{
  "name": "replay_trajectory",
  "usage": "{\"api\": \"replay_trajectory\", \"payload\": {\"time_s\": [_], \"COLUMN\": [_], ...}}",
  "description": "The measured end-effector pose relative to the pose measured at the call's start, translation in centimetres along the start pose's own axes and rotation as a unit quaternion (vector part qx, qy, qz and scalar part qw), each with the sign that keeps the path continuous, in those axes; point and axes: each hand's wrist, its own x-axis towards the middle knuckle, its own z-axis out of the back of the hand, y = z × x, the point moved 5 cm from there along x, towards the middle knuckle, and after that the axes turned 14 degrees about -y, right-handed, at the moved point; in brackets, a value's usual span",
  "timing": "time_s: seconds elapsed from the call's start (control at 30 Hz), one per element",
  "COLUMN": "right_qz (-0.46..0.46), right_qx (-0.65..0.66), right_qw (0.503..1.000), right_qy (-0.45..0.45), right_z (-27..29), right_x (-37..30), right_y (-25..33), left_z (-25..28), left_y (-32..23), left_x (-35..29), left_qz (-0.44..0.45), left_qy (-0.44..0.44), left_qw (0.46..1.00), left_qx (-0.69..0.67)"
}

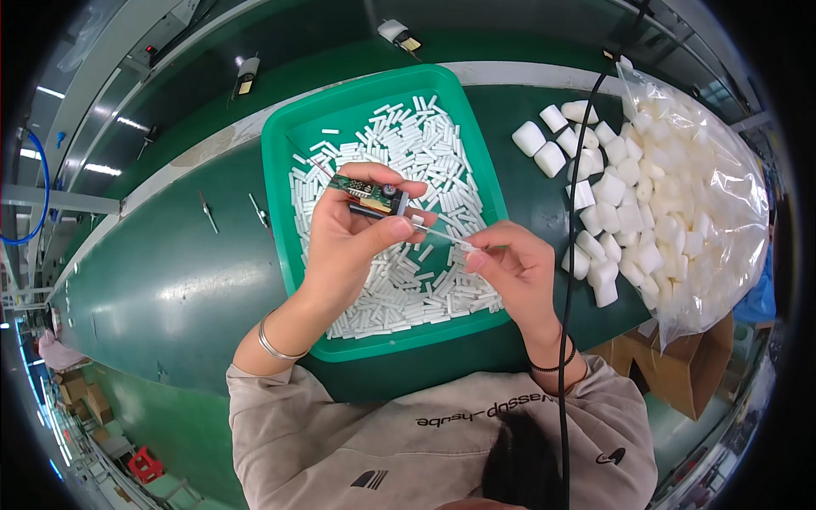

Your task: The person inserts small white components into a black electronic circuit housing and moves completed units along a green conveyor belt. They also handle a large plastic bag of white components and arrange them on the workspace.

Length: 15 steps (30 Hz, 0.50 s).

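My left hand point(344, 234) holds a small green circuit board point(368, 194) with a black part under it, above a green tray point(285, 204). My right hand point(510, 263) pinches the end of a thin white tube point(442, 235) whose other end meets the board at my left thumb. The tray is filled with several short white tubes point(408, 289).
A clear plastic bag point(705, 195) of white foam blocks lies at the right, with several blocks point(595, 195) spilled onto the green bench. A black cable point(571, 255) hangs down past my right wrist. A cardboard box point(680, 374) stands below the bag. Small tools point(208, 212) lie left of the tray.
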Motion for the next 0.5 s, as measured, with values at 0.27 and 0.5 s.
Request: {"api": "replay_trajectory", "payload": {"time_s": [0.27, 0.5], "right_qz": [-0.015, -0.013], "right_qx": [0.074, 0.026], "right_qw": [0.997, 0.999], "right_qy": [-0.023, -0.027], "right_z": [0.32, 0.33], "right_x": [-0.15, -0.15], "right_y": [0.4, 0.5], "left_z": [-0.12, 0.09], "left_y": [-0.05, 0.1], "left_x": [-0.19, -0.16], "left_qz": [-0.046, -0.072], "left_qy": [0.002, -0.007], "left_qw": [0.999, 0.996], "left_qx": [0.012, 0.056]}}
